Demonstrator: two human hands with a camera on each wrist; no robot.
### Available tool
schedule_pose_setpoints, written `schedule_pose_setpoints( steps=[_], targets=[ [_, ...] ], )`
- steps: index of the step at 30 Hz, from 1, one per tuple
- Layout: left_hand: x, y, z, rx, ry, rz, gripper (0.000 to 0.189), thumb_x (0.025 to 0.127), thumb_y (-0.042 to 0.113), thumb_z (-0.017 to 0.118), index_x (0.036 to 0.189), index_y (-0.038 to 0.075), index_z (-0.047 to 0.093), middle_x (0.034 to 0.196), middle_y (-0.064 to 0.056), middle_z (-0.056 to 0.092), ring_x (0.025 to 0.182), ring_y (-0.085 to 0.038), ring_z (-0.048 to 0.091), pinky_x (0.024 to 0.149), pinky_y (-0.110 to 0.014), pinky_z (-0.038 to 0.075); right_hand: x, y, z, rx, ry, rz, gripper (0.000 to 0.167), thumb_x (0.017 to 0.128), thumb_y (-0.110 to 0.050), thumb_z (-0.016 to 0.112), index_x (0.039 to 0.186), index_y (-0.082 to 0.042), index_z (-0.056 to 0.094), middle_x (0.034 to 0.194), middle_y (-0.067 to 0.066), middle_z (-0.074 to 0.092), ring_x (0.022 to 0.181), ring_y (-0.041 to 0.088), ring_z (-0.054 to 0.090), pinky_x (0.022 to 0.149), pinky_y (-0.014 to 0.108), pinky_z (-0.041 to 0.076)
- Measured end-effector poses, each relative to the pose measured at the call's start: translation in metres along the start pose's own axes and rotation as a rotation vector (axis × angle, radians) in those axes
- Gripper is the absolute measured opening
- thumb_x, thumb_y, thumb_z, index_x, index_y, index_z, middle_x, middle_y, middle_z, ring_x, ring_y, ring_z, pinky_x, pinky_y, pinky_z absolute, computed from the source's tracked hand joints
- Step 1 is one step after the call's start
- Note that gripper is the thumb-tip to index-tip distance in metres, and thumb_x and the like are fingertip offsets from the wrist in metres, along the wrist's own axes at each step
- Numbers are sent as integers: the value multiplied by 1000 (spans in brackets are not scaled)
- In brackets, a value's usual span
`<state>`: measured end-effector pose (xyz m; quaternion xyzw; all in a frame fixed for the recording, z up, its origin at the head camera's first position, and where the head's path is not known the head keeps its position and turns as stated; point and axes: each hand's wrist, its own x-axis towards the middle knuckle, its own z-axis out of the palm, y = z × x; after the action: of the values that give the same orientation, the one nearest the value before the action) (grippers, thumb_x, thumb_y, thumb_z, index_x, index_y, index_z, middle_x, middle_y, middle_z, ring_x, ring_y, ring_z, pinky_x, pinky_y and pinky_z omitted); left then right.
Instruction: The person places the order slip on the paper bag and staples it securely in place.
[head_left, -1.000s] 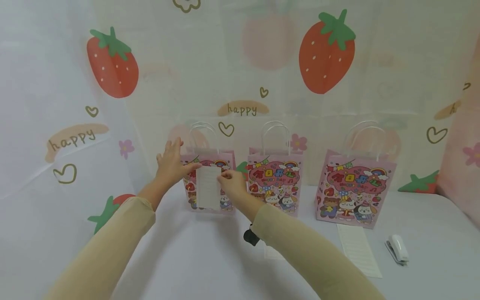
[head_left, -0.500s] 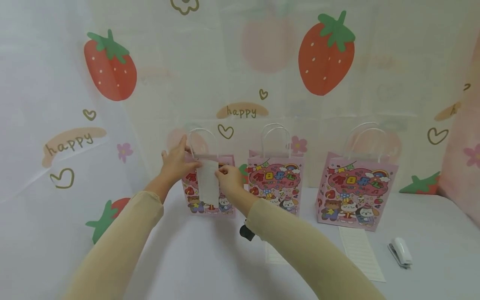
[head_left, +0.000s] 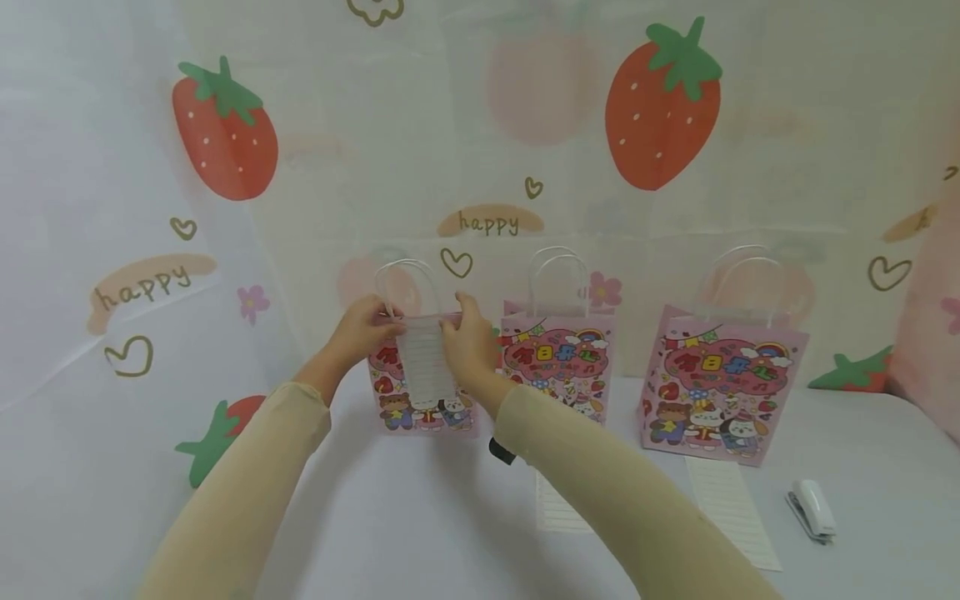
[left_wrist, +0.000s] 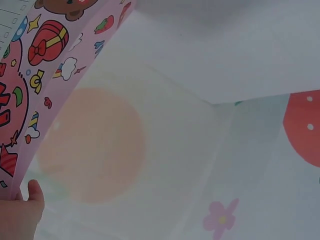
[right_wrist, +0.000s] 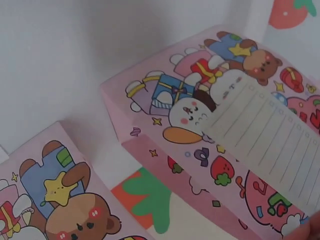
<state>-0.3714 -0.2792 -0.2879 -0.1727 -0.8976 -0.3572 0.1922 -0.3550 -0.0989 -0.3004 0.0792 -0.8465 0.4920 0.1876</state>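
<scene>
A lined paper checklist [head_left: 426, 362] lies against the front of the leftmost pink paper gift bag [head_left: 392, 417], its top near the bag's rim. My left hand [head_left: 363, 335] pinches the bag's rim and the paper's top left corner, thumb in front and fingers partly hidden behind. At the paper's top right, my right hand [head_left: 471, 343] touches its edge with the thumb, while one finger points up, apart from it. In the right wrist view the checklist [right_wrist: 270, 135] slants over the printed bag. The left wrist view catches only part of a hand [left_wrist: 21, 212] at the bag's edge.
Two matching gift bags, a middle one [head_left: 558, 358] and a right one [head_left: 720, 387], stand upright alongside. One lined sheet [head_left: 561, 504] lies before the middle bag, another [head_left: 731, 512] before the right bag. A white stapler [head_left: 812, 510] sits at the far right. Behind hangs a strawberry-print cloth [head_left: 360, 167].
The checklist has risen on the bag and now lies with its top near the rim. The left fingers have folded behind the rim; the right hand has gone from pinching to a raised finger.
</scene>
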Motion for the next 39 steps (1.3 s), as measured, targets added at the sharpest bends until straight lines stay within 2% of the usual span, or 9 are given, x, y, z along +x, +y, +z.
schedule_pose_setpoints(
  steps=[2,4,8,13,25,29,31,35,39],
  targets=[
    [-1,2,-1,-40,-28,-44,15,87,-4,66,97,-12,60,101,-25,60,103,-41,59,91,-49,47,1,-2,-3,-28,-27,4,36,96,-22,63,130,-11,60,105,8,71,82,22,67,64,33,51],
    [-2,5,-2,-61,-55,-86,15,89,-2,65,99,-12,59,105,-26,61,106,-41,60,92,-48,47,1,-3,-4,-29,-50,10,28,96,-23,62,120,-9,65,109,6,71,90,22,68,71,34,52],
    [-2,8,-6,-64,-100,-133,16,92,1,63,101,-11,58,108,-28,62,106,-39,61,90,-46,49,1,-4,-4,-16,-62,4,19,96,-21,62,108,-8,68,103,4,71,88,20,67,72,33,52],
    [-1,12,-8,-37,-121,-144,19,92,3,62,104,-12,60,108,-28,64,102,-37,62,89,-45,49,1,-4,-4,3,-64,16,17,96,-21,62,105,-7,68,101,6,71,85,21,66,73,33,52],
    [-3,18,-10,-24,-116,-191,21,93,4,63,103,-14,65,103,-26,68,95,-32,64,87,-41,49,0,-6,-5,8,-89,63,17,96,-22,61,107,-10,67,105,4,71,87,20,65,73,32,51],
    [-3,21,-6,8,-91,-211,19,92,6,64,100,-12,66,97,-23,69,88,-28,62,82,-39,48,-3,-6,-10,35,-91,57,30,96,-22,62,122,-7,62,109,8,70,93,23,66,78,35,52],
    [-3,23,-4,51,-84,-222,20,92,9,65,100,-10,67,96,-21,69,88,-29,61,83,-42,47,-4,-6,-14,51,-99,49,37,97,-21,62,130,-5,57,107,11,69,89,23,66,74,33,53],
    [-2,24,-4,129,-82,-246,22,93,15,64,101,-5,68,101,-20,69,101,-36,60,103,-61,29,-6,-10,-30,45,-115,4,43,96,-21,62,134,-3,51,93,12,69,67,18,60,55,26,46],
    [-1,26,-7,165,-83,-274,24,94,18,63,102,-4,68,107,-20,68,116,-40,55,103,-74,8,-8,-13,-48,-3,-137,-47,40,96,-23,62,130,-4,54,79,7,62,53,11,47,46,22,36]
  ],
)
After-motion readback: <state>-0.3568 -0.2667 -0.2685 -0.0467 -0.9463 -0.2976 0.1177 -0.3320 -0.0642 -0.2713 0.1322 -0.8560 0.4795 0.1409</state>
